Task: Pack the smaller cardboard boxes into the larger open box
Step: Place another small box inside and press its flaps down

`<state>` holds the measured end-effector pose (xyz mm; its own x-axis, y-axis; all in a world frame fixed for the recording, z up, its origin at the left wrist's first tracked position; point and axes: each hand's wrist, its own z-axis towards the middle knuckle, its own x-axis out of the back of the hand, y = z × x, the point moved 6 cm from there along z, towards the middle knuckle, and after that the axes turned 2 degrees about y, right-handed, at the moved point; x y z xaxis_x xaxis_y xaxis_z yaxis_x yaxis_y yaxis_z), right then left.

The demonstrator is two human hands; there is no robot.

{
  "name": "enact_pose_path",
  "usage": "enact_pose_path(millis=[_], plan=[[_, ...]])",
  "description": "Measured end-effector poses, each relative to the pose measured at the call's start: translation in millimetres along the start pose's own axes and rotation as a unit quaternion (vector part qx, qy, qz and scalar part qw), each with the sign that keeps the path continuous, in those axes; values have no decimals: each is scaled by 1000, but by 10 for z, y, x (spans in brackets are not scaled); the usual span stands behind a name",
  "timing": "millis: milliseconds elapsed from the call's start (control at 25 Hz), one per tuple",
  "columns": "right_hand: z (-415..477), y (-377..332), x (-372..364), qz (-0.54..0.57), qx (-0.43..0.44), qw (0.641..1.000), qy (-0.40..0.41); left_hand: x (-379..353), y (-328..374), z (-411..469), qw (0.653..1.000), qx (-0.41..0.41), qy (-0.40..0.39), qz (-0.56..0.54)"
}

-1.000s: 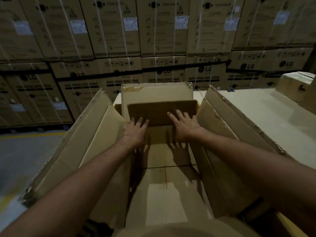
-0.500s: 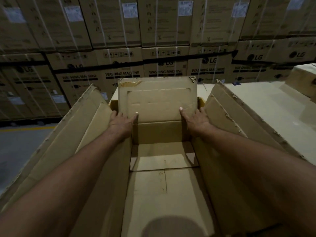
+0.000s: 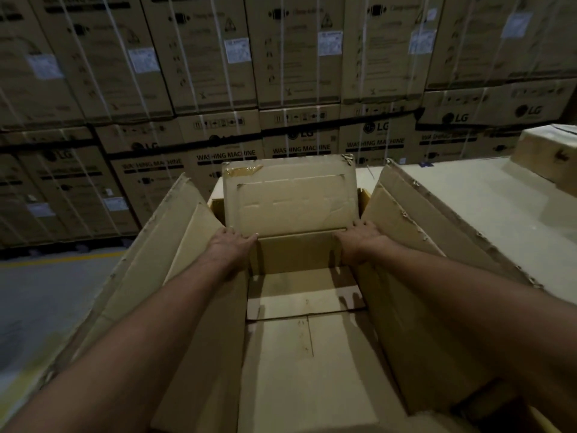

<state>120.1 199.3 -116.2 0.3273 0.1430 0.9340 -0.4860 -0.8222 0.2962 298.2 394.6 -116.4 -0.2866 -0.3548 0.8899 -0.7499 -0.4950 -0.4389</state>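
The larger open box [image 3: 299,364] stands right in front of me with nothing inside it, its bare floor showing. Its long side flaps lean outward, the left flap [image 3: 162,245] and the right flap [image 3: 437,232]. The far flap [image 3: 290,198] stands upright with torn tape on it. My left hand [image 3: 232,243] grips that flap's lower left corner at the fold. My right hand [image 3: 359,237] grips the lower right corner, fingers curled over the fold. One smaller cardboard box [image 3: 549,157] sits at the far right.
The big box rests against a pale tabletop [image 3: 487,210] that runs to the right under the smaller box. A wall of strapped washing machine cartons [image 3: 281,73] fills the background. Grey floor with a yellow line [image 3: 56,260] lies on the left.
The far flap, folded down into the box a second ago, has been lifted upright. Both hands slid outward and down to its lower corners.
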Motion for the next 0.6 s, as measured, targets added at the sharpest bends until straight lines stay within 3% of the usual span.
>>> enact_pose_path(millis=[120, 320, 360, 480, 600], plan=[[-342, -26, 159, -12, 3, 999, -35, 200, -3, -279, 999, -9, -36, 3], [-874, 157, 367, -154, -58, 986, -13, 407, -223, -743, 985, -25, -162, 59], [-987, 206, 325, -171, -75, 982, -15, 365, -341, -856, 984, 39, -171, 36], [-1240, 322, 164, -202, -68, 977, 2, 237, -515, -925, 992, 42, -99, 60], [-1432, 333, 147, -178, -44, 982, 48, 151, -492, -1008, 994, 29, -104, 17]])
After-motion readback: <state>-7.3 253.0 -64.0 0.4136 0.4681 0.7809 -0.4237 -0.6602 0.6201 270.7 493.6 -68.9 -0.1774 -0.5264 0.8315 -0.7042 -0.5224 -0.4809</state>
